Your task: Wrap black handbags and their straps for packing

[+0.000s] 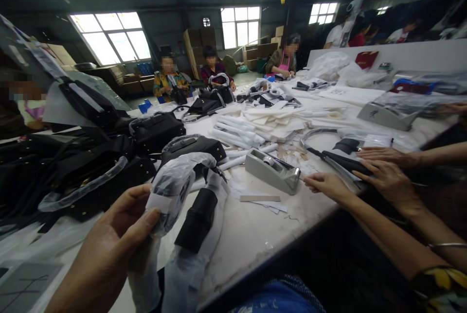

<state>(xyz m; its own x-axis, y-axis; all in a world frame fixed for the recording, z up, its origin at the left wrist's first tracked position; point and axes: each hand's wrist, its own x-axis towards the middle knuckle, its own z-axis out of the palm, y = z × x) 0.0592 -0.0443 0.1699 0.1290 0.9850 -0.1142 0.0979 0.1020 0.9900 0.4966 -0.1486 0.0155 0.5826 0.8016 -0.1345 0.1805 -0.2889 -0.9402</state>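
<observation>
Left hand [120, 228] pinches plastic-wrapped handle [178, 182], left of tape dispenser [272, 172]. Right hand [328, 186]: fingertips together at dispenser's cutter end; whether holding tape, cannot tell. White rolls [237, 130] behind dispenser, flat strip [260, 198] just in front, co-worker's hands [396, 189] right.

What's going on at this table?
The camera wearer's left hand holds a plastic-wrapped handle above the near side of the table. Their right hand is at the cutting end of a grey tape dispenser; I can't tell if it has tape. To the right, a co-worker's hands are on a black strap. Black bags are piled at left, and white rolls lie beyond the dispenser.
</observation>
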